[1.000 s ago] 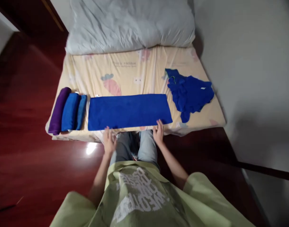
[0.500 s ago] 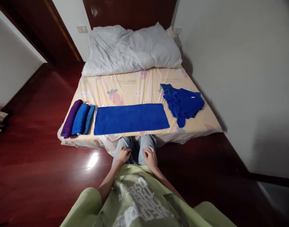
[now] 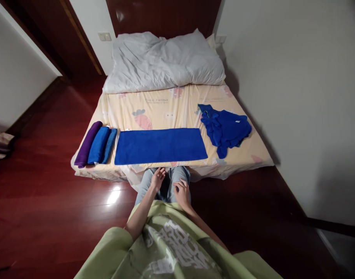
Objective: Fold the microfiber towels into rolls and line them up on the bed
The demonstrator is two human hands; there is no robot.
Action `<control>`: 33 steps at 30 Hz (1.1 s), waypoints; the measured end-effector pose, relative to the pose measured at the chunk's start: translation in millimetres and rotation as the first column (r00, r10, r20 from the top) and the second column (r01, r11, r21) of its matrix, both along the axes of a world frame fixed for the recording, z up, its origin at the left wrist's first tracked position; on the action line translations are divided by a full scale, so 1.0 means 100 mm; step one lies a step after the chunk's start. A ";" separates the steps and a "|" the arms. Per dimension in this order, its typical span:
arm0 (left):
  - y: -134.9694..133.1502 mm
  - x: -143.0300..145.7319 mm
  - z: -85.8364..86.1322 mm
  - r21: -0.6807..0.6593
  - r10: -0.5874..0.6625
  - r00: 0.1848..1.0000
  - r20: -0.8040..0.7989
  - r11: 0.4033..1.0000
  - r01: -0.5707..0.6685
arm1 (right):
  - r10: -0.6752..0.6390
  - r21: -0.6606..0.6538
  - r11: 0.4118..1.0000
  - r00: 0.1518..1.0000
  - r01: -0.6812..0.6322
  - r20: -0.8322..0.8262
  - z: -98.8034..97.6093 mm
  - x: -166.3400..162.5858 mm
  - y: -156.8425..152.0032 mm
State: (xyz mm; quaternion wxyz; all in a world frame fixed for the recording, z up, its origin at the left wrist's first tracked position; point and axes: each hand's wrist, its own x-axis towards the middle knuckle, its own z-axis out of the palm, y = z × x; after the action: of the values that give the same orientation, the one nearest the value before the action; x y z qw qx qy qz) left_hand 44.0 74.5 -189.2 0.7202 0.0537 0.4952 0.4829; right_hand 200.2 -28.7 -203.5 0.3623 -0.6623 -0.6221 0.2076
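A long blue towel (image 3: 161, 145) lies folded flat along the near edge of the mattress (image 3: 177, 106). My left hand (image 3: 157, 179) hovers just below it over my knees, fingers stretched out and holding nothing. My right hand (image 3: 181, 192) rests on my right thigh with its fingers curled, nothing visible in them. A purple rolled towel (image 3: 87, 144) and two blue rolled towels (image 3: 101, 145) lie side by side at the left end. A crumpled blue cloth (image 3: 225, 128) sits at the right.
A white crumpled duvet (image 3: 164, 60) covers the far end of the mattress. Dark red wooden floor (image 3: 46, 197) surrounds the mattress on the left and front. A white wall (image 3: 296, 97) runs along the right side.
Both hands came off the towel's near edge and drew back to my thighs. Since then my left hand has reached forward again with fingers out. The view pulled back and up.
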 end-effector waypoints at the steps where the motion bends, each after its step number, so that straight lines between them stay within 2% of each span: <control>1: 0.05 0.04 0.00 0.000 0.003 1.000 0.023 1.000 -0.003 | 0.000 -0.003 1.000 1.000 0.001 0.010 -0.01 0.00 0.00; 9: 0.37 0.30 -0.03 -0.032 0.119 0.983 0.138 0.993 -0.116 | -0.004 0.019 1.000 0.999 0.003 0.052 -0.08 0.00 0.02; 16: 0.48 0.46 0.00 -0.092 0.260 0.939 0.224 0.965 -0.245 | -0.005 0.005 1.000 0.998 0.004 0.063 -0.08 0.02 0.02; 23: 0.56 0.54 0.01 -0.101 0.324 0.917 0.231 0.946 -0.309 | 0.002 -0.011 1.000 0.998 -0.002 0.062 -0.07 0.02 0.02; 33: 0.61 0.55 -0.06 -0.111 0.378 0.903 0.204 0.925 -0.362 | -0.001 -0.028 1.000 0.998 0.002 0.055 0.00 0.02 0.03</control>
State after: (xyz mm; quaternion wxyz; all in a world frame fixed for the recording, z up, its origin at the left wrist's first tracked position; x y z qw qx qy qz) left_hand 98.7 135.5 -195.4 0.6675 -0.1211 0.4298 0.5958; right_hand 202.1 -25.5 -203.1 0.3358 -0.6733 -0.6282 0.1979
